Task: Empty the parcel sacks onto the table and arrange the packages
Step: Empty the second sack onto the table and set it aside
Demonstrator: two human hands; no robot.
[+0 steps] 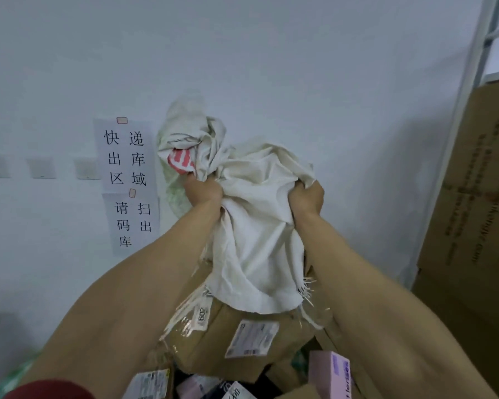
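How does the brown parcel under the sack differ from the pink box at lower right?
The brown parcel is plain cardboard with shiny clear tape; the pink box is pastel card. The brown parcel carries a white shipping label, the pink box purple print. The white sack drapes onto the brown parcel; the pink box lies clear of it. Both are boxes in one pile.

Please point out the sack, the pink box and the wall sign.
sack (257, 231): head view, middle of the cloth.
pink box (323, 375): head view, its pink face.
sign (126, 156): head view, upper sheet.
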